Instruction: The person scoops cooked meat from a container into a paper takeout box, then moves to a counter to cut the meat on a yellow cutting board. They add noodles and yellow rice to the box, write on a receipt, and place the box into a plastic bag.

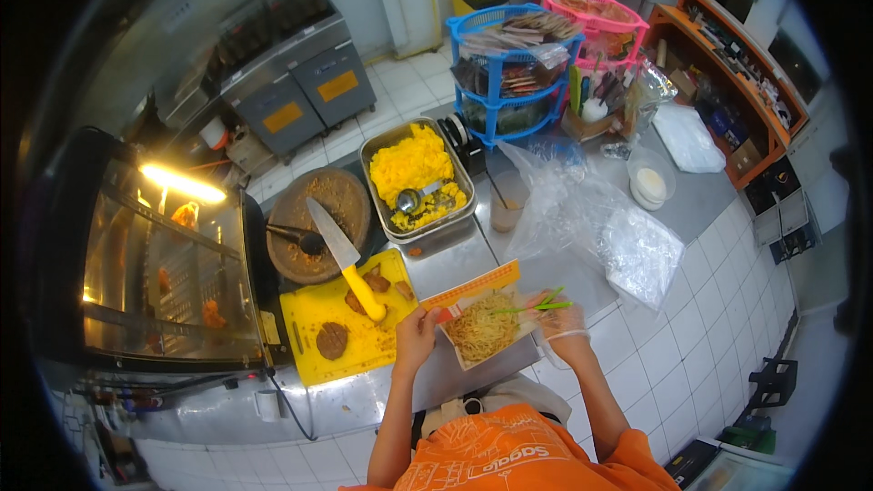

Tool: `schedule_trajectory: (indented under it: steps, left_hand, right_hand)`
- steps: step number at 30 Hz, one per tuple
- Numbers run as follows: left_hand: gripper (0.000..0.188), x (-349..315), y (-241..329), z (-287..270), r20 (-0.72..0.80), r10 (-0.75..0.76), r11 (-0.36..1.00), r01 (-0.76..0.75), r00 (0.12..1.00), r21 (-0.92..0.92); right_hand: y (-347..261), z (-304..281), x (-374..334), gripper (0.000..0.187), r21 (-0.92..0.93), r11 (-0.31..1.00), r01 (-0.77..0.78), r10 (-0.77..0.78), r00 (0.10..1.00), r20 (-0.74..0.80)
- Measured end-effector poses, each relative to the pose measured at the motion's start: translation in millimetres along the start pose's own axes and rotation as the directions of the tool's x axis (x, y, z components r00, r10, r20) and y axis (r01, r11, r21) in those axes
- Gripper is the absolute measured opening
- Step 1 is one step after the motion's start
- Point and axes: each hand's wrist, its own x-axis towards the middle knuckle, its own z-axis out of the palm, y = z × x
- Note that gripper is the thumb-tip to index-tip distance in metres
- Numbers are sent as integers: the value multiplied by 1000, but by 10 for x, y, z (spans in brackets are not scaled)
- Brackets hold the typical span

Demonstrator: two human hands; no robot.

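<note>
An open paper food box (466, 288) with an orange-and-white flap lies in front of me, filled with thin noodles (484, 325). My left hand (416, 336) is closed on its left edge. My right hand (567, 327), in a clear plastic glove, is at the box's right side, closed around a slim bright green utensil (543, 303) that reaches over the noodles. Whether it is tongs or a pair of sticks I cannot make out. Left of the box, a yellow-handled knife (338, 241) rests across a yellow cutting board (318, 370) bearing browned meat pieces (332, 340).
A stone mortar (296, 195) with a dark pestle and a metal pan (469, 205) of yellow rice with a ladle stand behind the board. Left is a lit glass display warmer (164, 264). Clear plastic bags (642, 250), a bowl (649, 184) and a blue tiered basket (496, 82) are to the right.
</note>
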Motion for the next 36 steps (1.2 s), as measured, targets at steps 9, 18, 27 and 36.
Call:
schedule_trajectory:
  steps: [9,18,27,36]
  left_hand:
    - [28,-27,-133,116,-93,-59,989,45,994,-143]
    - [26,-90,-224,61,-74,-91,992,83,993,-99]
    - [22,-326,-169,203,-246,-122,967,59,962,-249]
    - [22,-412,-217,153,-153,-143,980,119,978,-159]
  right_hand:
    - [107,284,-28,5,358,932,-50,78,995,-65]
    - [112,471,-167,11,165,976,139,-144,989,21]
    - [187,618,-208,14,-22,986,164,-164,987,0]
    - [289,692,-208,18,-313,904,290,-296,955,30]
